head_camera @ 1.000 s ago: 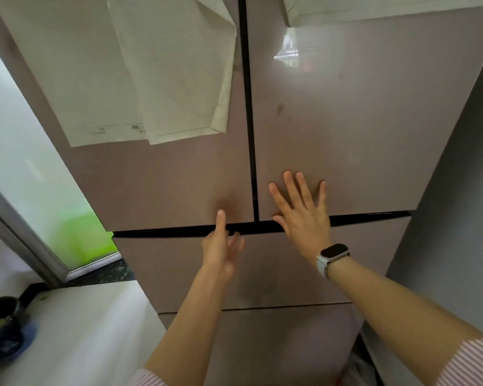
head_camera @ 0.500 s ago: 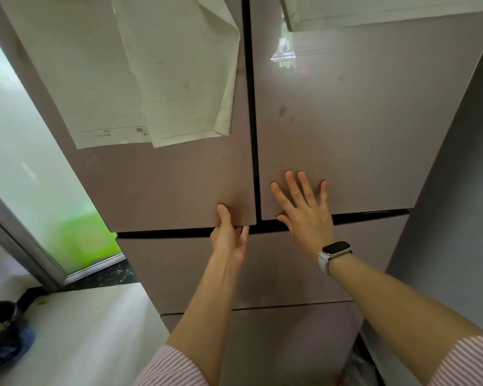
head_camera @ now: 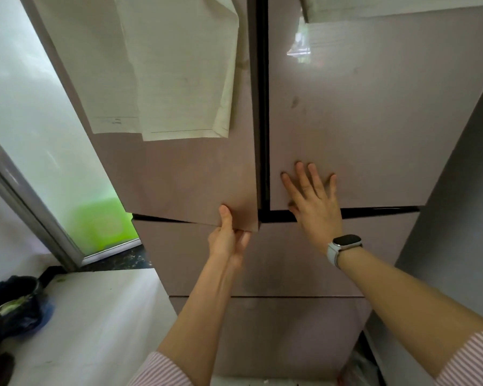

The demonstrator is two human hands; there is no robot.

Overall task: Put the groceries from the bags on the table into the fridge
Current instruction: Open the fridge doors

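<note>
The left hand [head_camera: 229,238] pinches the bottom corner of the left fridge door [head_camera: 190,179], thumb on its front and the fingers curled under its lower edge. This door stands a little open, its bottom edge slanted away from the drawer [head_camera: 262,257] below. The right hand [head_camera: 313,201] is spread flat, palm against the right fridge door [head_camera: 374,121], which is closed; a watch [head_camera: 343,246] is on this wrist. Sheets of paper [head_camera: 162,65] hang on the left door. At the far left a dark bag [head_camera: 14,305] lies on a white table [head_camera: 95,324]
</note>
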